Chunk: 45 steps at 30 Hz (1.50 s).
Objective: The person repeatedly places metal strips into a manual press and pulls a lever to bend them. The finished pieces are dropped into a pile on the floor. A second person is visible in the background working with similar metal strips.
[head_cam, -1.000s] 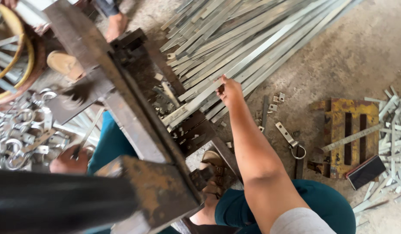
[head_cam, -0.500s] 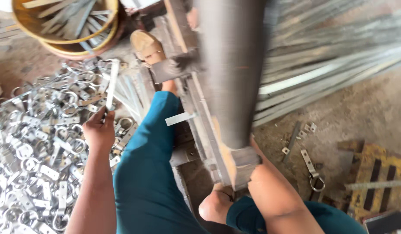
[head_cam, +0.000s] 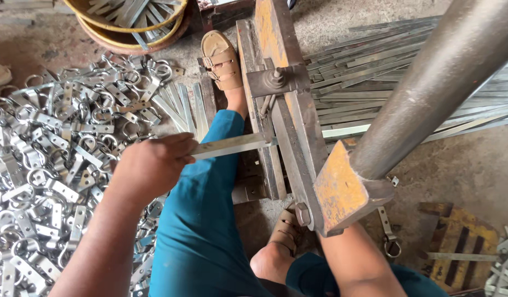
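Since half a second ago the left hand (head_cam: 149, 165) has swung from the clamp pile (head_cam: 50, 165) at 9 o'clock toward centre, fingers closed on a flat metal strip (head_cam: 232, 146) whose far end now meets the press (head_cam: 289, 126). Only the right forearm (head_cam: 358, 264) shows at 5 o'clock; its hand is hidden behind the lever (head_cam: 429, 88). If the strip sits skewed, the press would likely bend it crooked or nip the fingers.
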Tool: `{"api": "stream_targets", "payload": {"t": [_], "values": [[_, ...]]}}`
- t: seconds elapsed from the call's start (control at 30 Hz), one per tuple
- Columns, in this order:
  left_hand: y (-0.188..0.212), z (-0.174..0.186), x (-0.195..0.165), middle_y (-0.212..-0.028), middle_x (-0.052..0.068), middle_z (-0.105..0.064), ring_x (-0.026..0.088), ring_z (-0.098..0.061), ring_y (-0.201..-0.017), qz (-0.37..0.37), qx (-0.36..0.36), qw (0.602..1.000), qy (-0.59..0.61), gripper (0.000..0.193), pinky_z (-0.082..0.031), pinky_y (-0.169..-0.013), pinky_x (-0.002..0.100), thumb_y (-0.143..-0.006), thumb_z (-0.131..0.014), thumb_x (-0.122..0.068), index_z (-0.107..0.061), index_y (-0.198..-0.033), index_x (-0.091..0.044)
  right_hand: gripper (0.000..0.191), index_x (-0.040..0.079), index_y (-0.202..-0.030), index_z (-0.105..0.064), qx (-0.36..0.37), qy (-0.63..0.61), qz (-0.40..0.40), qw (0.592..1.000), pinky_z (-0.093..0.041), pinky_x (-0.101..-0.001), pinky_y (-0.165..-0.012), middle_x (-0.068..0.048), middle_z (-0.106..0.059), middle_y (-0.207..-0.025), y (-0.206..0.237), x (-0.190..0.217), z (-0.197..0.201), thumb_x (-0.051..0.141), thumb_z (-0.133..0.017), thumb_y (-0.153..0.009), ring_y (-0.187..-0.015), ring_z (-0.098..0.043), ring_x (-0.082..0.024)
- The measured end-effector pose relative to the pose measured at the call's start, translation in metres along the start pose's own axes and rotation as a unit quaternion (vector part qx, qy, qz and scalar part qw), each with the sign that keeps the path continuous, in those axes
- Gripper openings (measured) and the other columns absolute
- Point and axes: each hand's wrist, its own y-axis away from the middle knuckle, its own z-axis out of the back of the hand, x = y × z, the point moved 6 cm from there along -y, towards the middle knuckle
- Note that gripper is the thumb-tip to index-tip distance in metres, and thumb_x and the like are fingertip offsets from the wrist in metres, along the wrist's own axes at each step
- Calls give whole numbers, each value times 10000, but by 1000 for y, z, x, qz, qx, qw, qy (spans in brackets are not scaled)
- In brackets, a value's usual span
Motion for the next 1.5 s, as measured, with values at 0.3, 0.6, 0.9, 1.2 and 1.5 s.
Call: {"api": "stream_targets", "payload": {"t": [0.3, 0.6, 0.9, 1.2, 1.5], "values": [[11, -44, -1, -857, 118, -751, 324, -747, -792, 17, 128, 988, -80, 219, -597, -700, 458, -932, -603, -262, -756, -1090, -254, 321, 20, -1189, -621, 15, 4, 11, 1000, -529, -390, -734, -161, -636, -1025, 27, -14, -20, 264, -685, -990, -900, -634, -299], [28, -99, 16, -883, 156, -759, 376, -736, -799, 73, 50, 993, 78, 264, -589, -731, 465, -891, -685, -262, -776, -1140, -253, 355, 20, -1215, -617, 11, 7, 5, 1000, -532, -404, -750, -176, -645, -1039, 46, -29, -11, 293, -674, -995, -914, -641, -313], [41, -100, 31, -917, 56, -796, 313, -761, -811, 61, 33, 986, 155, 272, -603, -734, 436, -888, -668, -169, -775, -1131, -231, 389, 20, -1240, -613, 28, 13, 2, 1000, -535, -418, -766, -191, -654, -1052, 56, -28, -22, 322, -663, -1000, -928, -647, -326], [31, -115, 32, -905, 29, -799, 270, -772, -854, 40, 27, 978, 203, 276, -608, -779, 396, -885, -660, -162, -775, -1134, -198, 424, 20, -1266, -609, 26, 19, 2, 999, -538, -433, -781, -206, -663, -1066, 59, -36, -24, 351, -652, -1006, -942, -653, -340], [-10, -139, 66, -943, -6, -805, 220, -774, -843, 57, 39, 978, 196, 281, -607, -788, 354, -887, -659, -126, -805, -1114, -201, 458, 20, -1292, -605, 33, 23, 0, 999, -541, -447, -797, -221, -672, -1079, 51, -27, -30, 380, -641, -1011, -955, -660, -354]]}}
